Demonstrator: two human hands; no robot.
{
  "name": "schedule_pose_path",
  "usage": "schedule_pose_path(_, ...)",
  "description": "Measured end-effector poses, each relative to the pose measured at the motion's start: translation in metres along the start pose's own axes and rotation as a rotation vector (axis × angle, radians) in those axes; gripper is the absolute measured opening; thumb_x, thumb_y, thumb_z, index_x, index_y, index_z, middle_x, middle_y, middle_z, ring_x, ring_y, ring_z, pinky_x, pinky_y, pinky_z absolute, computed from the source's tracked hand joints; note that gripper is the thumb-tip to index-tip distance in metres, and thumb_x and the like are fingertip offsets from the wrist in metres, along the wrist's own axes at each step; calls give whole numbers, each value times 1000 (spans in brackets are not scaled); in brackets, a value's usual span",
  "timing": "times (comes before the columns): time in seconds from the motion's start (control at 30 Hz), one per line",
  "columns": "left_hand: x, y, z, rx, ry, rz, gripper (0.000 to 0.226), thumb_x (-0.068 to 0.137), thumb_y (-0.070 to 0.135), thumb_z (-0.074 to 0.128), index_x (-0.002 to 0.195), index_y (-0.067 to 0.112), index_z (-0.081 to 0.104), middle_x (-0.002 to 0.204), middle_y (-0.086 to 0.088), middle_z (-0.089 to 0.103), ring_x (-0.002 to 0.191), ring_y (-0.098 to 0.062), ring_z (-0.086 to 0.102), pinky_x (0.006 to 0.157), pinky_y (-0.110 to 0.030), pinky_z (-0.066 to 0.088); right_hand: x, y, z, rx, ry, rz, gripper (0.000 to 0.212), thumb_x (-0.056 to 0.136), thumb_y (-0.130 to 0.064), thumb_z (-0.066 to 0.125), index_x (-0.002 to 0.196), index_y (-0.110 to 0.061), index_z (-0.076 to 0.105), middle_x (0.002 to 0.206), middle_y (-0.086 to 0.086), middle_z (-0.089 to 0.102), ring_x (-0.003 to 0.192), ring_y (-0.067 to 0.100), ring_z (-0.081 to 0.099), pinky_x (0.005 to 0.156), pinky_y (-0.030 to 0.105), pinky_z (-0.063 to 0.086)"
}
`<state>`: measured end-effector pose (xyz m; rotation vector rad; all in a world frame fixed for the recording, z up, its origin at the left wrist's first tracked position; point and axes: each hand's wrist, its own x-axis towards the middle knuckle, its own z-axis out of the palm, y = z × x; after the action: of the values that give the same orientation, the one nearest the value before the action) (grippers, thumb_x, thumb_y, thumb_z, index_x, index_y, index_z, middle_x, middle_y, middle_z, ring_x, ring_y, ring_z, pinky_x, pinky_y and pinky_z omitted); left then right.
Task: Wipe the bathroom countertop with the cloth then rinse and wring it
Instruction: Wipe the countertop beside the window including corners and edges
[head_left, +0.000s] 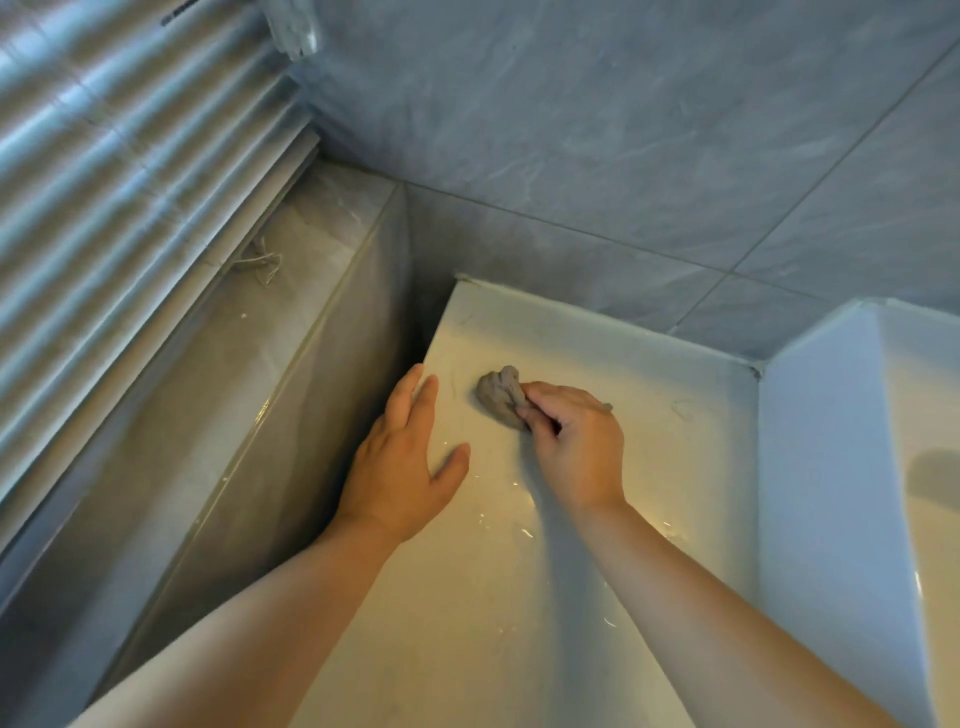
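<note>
While at the wiping stage, read status as follows.

Locate the grey cloth (500, 395) bunched into a wad on the white desk (493, 597), toward the back left corner, near the tiled wall (623, 156) but apart from it.

Check the right hand (576, 447): fingers (535, 410) curled round the near side of the cloth, gripping it and pressing it onto the desk.

Check the left hand (402, 467): fingers straight and spread, holding nothing, palm flat on the desk at its left edge, just beside the cloth but not touching it.

Judge progress as step one of three, under way. Note wet streaks and droplets (519, 525) on the desk nearer the person; take as a sign of a pass probably made there. Note faint dark marks (681, 409) on the strip along the wall; treat that strip and the corner as likely left to wipe. Count rinsing and wringing as not begun: cloth on the desk, not in the white basin (831, 467) at right, with no tap or running water in view.

Disregard the slatted blind (130, 182) and the tiled ledge (291, 291) at left, both outside the task.
</note>
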<state>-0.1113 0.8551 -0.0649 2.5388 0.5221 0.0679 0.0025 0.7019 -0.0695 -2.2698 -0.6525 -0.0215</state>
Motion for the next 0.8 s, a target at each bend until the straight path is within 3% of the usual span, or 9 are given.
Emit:
schedule_pose_path(0.17,-32,-3,-6,11,44,-84,70,92,49,41,150,17,17,156,2,16,138,-18,29,107,-29,30,-17,-14,-13,50,-91,62,21,82,-20,60,94,-29,75,92,-15,73,87,10,64,76,28,49)
schedule_pose_path(0.3,-46,-10,-1,30,-3,-92,79,84,61,22,150,18,17,154,-1,21,131,-22,40,103,-32,37,-8,-27,-34,217,-78,106,26,82,-9,69,99,-27,76,86,-20,70,77,4,65,71,22,51)
schedule_pose_path(0.43,-46,-13,6,19,32,-112,77,84,60,25,149,19,19,152,0,25,126,-23,45,101,-35,39,43,-31,-38,140,111,44,19,81,-13,68,98,-18,76,89,-10,73,75,6,65,68,22,48)
schedule_pose_path(0.6,-44,-12,7,7,44,-104,76,85,60,25,149,21,20,152,3,24,127,-20,45,101,-35,41,103,-17,-10,-75,72,-3,21,82,-17,65,101,-17,74,97,9,74,90,30,68,73,35,53)
schedule_pose_path(0.8,-44,-12,5,6,29,-101,75,85,61,22,150,23,15,153,5,21,130,-17,41,104,-33,38,93,0,15,-58,19,44,19,84,-25,59,97,-23,73,88,2,74,83,25,65,69,38,52)
